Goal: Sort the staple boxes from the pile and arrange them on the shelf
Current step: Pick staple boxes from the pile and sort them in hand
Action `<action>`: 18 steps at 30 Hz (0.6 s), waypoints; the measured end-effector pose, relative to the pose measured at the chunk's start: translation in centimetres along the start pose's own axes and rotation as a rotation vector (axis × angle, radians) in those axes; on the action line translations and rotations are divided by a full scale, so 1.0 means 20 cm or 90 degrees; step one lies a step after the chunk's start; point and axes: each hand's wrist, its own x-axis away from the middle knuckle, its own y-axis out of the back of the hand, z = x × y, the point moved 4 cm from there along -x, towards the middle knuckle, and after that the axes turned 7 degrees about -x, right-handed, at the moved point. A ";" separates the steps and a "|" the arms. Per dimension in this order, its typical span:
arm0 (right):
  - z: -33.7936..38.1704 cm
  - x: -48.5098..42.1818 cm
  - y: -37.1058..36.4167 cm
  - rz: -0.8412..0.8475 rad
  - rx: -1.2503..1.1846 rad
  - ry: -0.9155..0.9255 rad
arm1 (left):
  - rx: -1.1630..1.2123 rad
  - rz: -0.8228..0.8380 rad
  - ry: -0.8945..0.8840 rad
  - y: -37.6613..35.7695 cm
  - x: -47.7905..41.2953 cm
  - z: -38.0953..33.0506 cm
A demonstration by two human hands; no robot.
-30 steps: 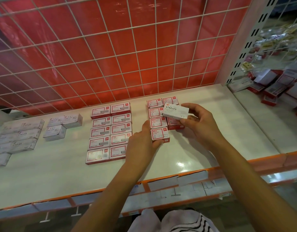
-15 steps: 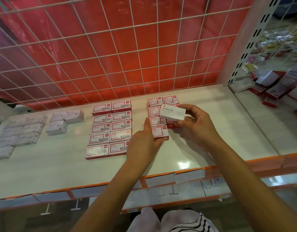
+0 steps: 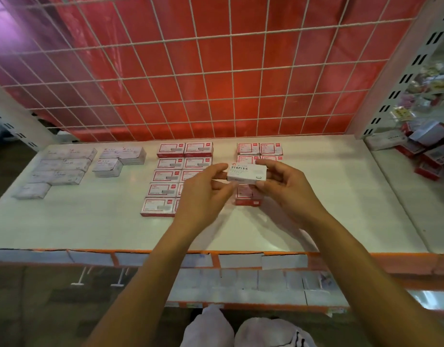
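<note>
- One white staple box (image 3: 246, 173) is held between your two hands over the shelf (image 3: 341, 209), in front of the right group of red-and-white boxes (image 3: 259, 149) and hiding some of them. Its upper face is plain white, with "STAPLES" in dark letters near the top left and a small round mark at the lower right corner.
- Your left hand (image 3: 206, 194) reaches in from the lower left and pinches the box's left end, thumb on top and fingers curled beneath.
- Your right hand (image 3: 288, 189) comes from the lower right and grips the right end, forefinger over the far edge and thumb under the near edge.
- The box lies flat with its printed face up towards you. Its long axis runs left to right, parallel to the shelf's front edge, and the lettering reads upright.
- To the left lies the middle block of red-and-white boxes (image 3: 171, 176) in two columns, partly hidden by your left hand. Pale grey boxes (image 3: 58, 169) lie further left.
- The pile (image 3: 428, 151) lies at the far right, beyond the upright.
</note>
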 end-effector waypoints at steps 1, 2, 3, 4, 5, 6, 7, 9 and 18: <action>0.00 0.00 -0.02 0.010 0.017 -0.003 | 0.025 -0.012 0.021 0.02 0.00 0.03; 0.00 -0.01 -0.04 0.019 0.043 -0.005 | 0.065 -0.020 0.045 0.04 0.01 0.06; -0.01 -0.02 -0.07 0.024 0.068 -0.009 | 0.112 -0.023 0.070 0.06 0.01 0.10; -0.02 -0.02 -0.09 0.028 0.084 -0.015 | 0.152 -0.026 0.090 0.08 0.01 0.14; -0.03 -0.03 -0.12 0.030 0.086 -0.024 | 0.176 -0.027 0.104 0.10 0.01 0.17; -0.04 -0.04 -0.14 0.032 0.079 -0.033 | 0.192 -0.025 0.111 0.12 0.01 0.20; -0.05 -0.04 -0.17 0.034 0.073 -0.040 | 0.210 -0.019 0.113 0.14 0.00 0.23; -0.07 -0.06 -0.24 0.036 0.081 -0.036 | 0.252 -0.001 0.124 0.18 -0.01 0.28; -0.19 -0.16 -0.71 -0.009 0.105 0.060 | 0.377 0.048 0.139 0.49 -0.05 0.59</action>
